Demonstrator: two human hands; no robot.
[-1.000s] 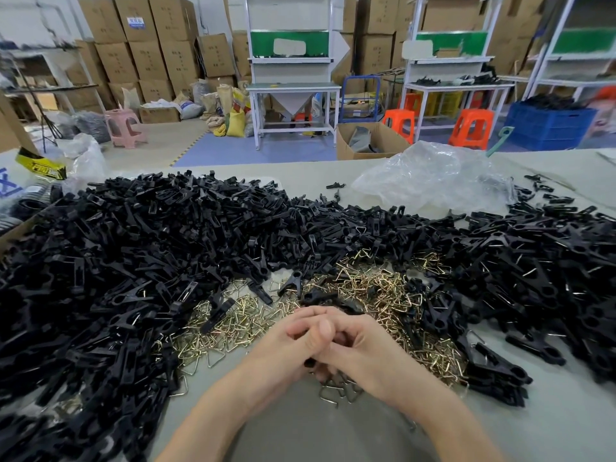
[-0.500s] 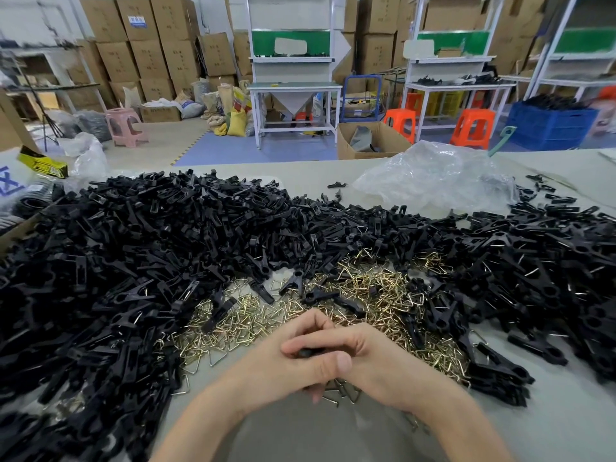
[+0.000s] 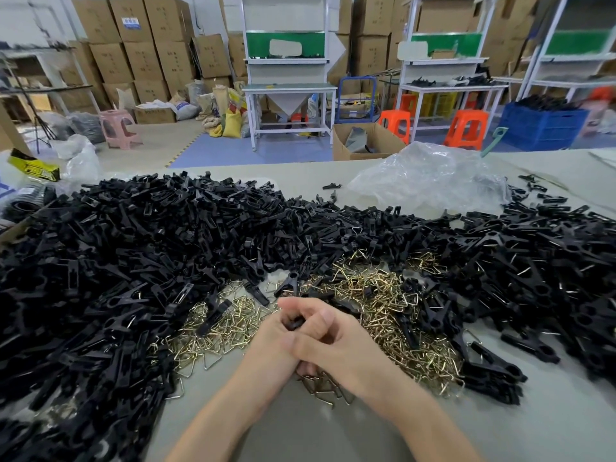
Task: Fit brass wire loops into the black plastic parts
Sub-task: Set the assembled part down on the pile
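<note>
Stacked cardboard boxes [image 3: 143, 45] and white racks [image 3: 286, 61] fill the workshop behind us, and our grey workbench [image 3: 333, 435] is nearly buried. Black plastic parts [image 3: 116, 261] lie in a deep heap across its left and far side. None of those we can make out carries any wire, so we take them for work to come. Between the heaps, just ahead of our hands, the brass wire loops [image 3: 383, 295] are spread in a loose layer, with a few stray black pieces lying on top. On the right lies a second heap [image 3: 540, 271] in which many pieces show a glint of wire; we judge these to be the fitted ones, and it looks somewhat smaller than the bare heap. A crumpled clear plastic bag [image 3: 430, 181] sits at the far edge. Our left hand [image 3: 270, 345] and right hand [image 3: 346, 345] are pressed together at the near edge of the loops, the fingers of both curled tight round one black part [image 3: 295, 324], of which only a small end peeps out between them. Whether a loop is in that grip, or already seated, we cannot tell, since the fingers cover it. We reckon we are midway through fitting this single piece, and the job as a whole is far from over, with a great deal of bare plastic and loose brass on the bench.
</note>
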